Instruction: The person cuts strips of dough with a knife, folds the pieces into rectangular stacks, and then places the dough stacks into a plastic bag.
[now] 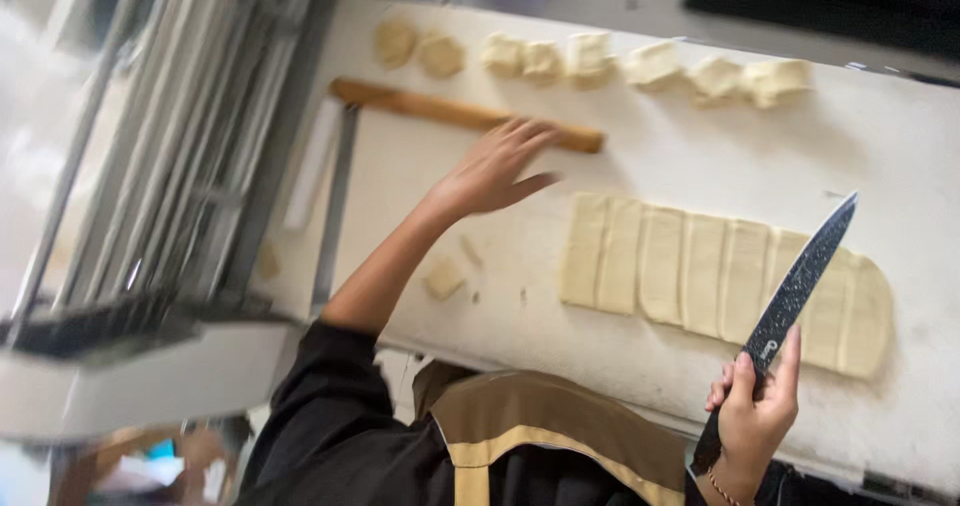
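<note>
My right hand (pixel 752 413) grips the handle of a dark speckled knife (pixel 806 272), its blade pointing up over the right end of a flat dough sheet (pixel 700 271) cut into several strips. My left hand (pixel 495 168) is stretched out with fingers apart, its fingertips at the wooden rolling pin (pixel 440 110) that lies across the white table (pixel 900 136). It holds nothing.
A row of several folded dough pieces (pixel 590 61) lines the table's far edge. A small dough scrap (pixel 443 278) lies near my left forearm. A metal ruler (pixel 335 206) and white bar lie at the table's left edge, beside a metal rack (pixel 170 166).
</note>
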